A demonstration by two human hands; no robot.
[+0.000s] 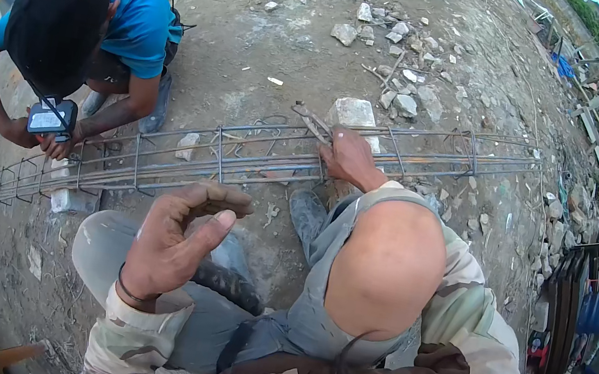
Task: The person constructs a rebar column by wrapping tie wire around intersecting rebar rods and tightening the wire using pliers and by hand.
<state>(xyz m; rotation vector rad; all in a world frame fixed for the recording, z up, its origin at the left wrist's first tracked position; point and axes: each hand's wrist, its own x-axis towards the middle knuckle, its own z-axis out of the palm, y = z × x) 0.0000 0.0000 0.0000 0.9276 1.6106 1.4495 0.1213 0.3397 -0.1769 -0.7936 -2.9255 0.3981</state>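
A long rebar cage, made of thin steel rods tied with square stirrups, lies across bare dirt from lower left to upper right, propped on a pale concrete block. It looks stiff along its length but likely heavy and awkward, with rough, rusty bars; a firm hold would be around a long rod close to a stirrup. The right hand rests on the cage near its middle, fingers closed around the bars. The left hand is raised in front of the camera, empty, fingers curled loosely apart. Across the cage, a crouching person in a blue shirt works on it with both hands. Broken rubble is scattered beyond.
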